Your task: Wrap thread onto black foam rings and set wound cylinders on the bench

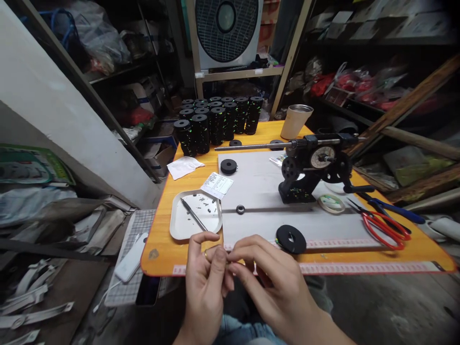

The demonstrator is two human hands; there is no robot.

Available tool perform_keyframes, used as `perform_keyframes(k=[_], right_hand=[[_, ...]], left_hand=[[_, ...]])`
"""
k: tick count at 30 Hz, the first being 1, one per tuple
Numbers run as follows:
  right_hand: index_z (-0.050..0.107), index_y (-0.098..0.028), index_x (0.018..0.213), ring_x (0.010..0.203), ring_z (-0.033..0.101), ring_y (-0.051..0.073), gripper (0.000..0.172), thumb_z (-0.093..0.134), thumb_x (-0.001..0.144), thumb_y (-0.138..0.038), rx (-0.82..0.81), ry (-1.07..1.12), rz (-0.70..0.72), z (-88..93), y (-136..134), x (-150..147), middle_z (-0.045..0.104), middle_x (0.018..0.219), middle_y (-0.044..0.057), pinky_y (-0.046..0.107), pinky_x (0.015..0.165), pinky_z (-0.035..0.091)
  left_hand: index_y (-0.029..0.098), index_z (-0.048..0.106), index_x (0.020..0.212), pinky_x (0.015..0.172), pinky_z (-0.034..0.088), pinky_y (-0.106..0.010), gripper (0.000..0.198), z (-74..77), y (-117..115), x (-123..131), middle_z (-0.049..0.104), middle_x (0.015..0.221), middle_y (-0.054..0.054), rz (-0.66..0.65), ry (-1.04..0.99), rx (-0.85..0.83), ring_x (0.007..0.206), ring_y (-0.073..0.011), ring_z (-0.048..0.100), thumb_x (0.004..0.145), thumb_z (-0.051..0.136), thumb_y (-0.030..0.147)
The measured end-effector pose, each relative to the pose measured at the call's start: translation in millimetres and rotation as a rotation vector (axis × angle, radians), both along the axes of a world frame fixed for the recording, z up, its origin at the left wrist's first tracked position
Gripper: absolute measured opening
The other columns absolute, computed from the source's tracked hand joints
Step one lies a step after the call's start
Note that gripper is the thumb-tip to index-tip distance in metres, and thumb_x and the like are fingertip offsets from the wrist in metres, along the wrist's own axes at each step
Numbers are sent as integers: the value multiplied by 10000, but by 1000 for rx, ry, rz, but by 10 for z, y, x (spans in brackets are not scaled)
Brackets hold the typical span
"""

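Observation:
At the table's front edge my left hand (210,275) and my right hand (268,273) meet, thumbs and fingertips pinched together. Whatever lies between them is too small to make out. Just beyond my left hand, a white tray (176,230) bears a pen-like tool (194,214) and several tiny dark pieces. To the right of my right hand is a black disc (291,239) with a center hole. A small dark ring (240,209) rests on the grey board (258,191), with another black disc (228,166) farther back.
A hand-cranked winding machine (309,167) with a long rod stands at the right. Red-handled scissors (384,230), blue-handled pliers (398,211) and a tape roll (331,203) lie near it. Several black cylinders (217,124) and a beige cup (296,122) stand behind; a paper label (217,185) overlaps the tray.

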State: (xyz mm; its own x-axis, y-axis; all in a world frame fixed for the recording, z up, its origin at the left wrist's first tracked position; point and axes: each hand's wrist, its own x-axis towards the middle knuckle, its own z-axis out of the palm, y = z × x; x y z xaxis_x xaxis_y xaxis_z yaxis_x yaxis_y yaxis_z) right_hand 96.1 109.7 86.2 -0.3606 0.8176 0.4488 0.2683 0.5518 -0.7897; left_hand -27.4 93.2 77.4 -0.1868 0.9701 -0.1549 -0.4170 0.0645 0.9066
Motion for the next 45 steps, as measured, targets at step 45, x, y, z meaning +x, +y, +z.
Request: perform_keyframes(k=[45], right_hand=[[435,-223,903,839,498,164,172,330,1024,-289,-558,-13,14,-254,-175,106,504,892,13,296,758,397]], left_hand=[[196,561,891,623,491,-185,185,-247,-56,-220,631,711,18,-135,1112,687,637,-98,623,847,527,19]])
